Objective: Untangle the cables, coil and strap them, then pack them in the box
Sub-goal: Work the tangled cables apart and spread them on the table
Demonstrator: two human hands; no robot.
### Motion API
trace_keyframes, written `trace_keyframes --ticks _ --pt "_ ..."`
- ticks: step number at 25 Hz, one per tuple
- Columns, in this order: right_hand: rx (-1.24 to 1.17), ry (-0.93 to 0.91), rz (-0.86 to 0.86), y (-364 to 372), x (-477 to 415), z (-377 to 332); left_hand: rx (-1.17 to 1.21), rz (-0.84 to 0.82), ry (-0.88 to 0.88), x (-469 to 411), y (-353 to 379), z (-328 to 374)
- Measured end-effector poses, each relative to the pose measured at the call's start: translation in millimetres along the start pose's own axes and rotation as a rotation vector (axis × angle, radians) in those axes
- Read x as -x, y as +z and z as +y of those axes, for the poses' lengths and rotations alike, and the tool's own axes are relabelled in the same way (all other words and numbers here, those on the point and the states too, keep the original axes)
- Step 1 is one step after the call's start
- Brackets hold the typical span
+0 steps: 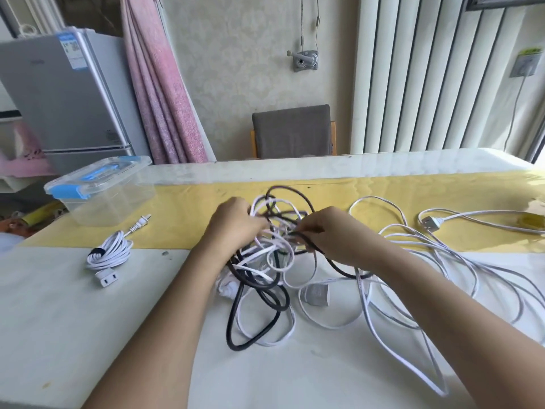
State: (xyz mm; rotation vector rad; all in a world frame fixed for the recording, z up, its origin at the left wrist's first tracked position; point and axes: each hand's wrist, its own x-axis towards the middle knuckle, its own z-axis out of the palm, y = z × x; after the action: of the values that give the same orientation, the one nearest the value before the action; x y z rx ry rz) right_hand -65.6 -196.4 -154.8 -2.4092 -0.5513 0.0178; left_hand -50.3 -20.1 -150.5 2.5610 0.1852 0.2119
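Head: L hand, R hand grip cable tangle; box by left edge.

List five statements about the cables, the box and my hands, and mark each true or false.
1. A strapped, coiled white cable lies on the table left of the tangle. True.
2. The clear box has its lid off. False: the lid is on.
3. The left hand and right hand both hold cables in the tangle. True.
4. The coiled white cable is inside the box. False: it lies on the table.
5. The tangle is all white. False: a black cable runs through it.
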Motion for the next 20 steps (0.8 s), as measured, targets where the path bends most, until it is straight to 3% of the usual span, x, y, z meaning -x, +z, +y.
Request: trace_keyframes --ticks 2,4,5,7,9,11,13,17,20 --pt "-0.126 -0.135 0.28 -3.5 -1.8 -1.9 0.354 0.458 0.125 -0.5 -7.5 2.8" --pt "-0.117 -0.365 0.634 -8.9 0.4 -4.4 0.493 0.886 0.42 6.5 -13.8 10.1" --pt "-0.069 -0.458 0.756 -10.8 1.9 -5.1 0.463 1.022 0.53 8.8 -13.5 14.2" --pt "0.026 -0.465 0.828 -8.7 0.9 1.1 0.309 1.097 0.569 4.5 -1.9 17.8" --pt "0.142 -0.273 0.725 -1.6 -8.4 18.7 0.044 0.937 0.445 -3.0 19.4 14.4" --pt "0.26 -0.037 0.462 7.0 -14.4 35.0 -0.172 0.525 0.243 -3.3 37.8 13.0" --pt "0.293 0.11 0.234 10.5 -15.3 38.9 -0.222 0.15 0.115 0.8 52.1 12.7" --pt "0.123 0.231 0.077 6.2 -16.1 34.5 -0.009 0.013 0.09 2.6 53.3 10.8" --pt "-0.058 0.204 0.099 2.5 -13.1 29.3 0.265 0.112 0.099 2.4 53.8 12.4"
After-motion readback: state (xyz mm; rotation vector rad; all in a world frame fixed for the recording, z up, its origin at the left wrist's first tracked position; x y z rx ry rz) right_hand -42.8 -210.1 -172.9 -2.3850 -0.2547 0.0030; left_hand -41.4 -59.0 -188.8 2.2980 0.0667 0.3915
